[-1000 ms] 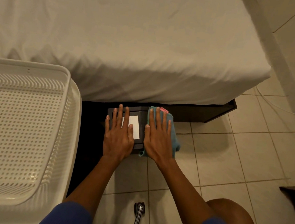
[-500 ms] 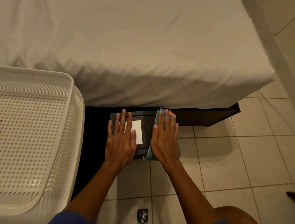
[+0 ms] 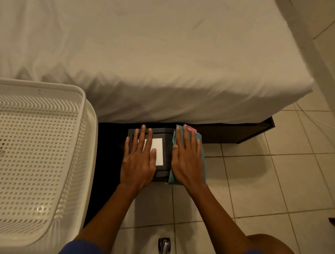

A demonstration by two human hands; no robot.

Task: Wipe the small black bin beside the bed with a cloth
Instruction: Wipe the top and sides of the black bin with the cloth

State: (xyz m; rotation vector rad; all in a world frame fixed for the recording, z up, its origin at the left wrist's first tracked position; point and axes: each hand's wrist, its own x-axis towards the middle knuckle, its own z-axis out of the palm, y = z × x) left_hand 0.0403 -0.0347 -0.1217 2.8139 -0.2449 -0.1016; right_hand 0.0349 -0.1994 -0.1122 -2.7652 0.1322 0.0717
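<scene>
Head view showed the small black bin on the floor, tucked against the foot of the bed, with a white label on its top. The left hand lay flat and open on the lid, holding the bin steady. The right hand was flat too, fingers spread, pressing the blue cloth down on the bin's right edge. To wipe well, I think the left hand should press firmly while the cloth slides across the whole top and down each side. The bin's sides and back were hidden by the hands and the dark gap. A white basket was cut off at the left.
</scene>
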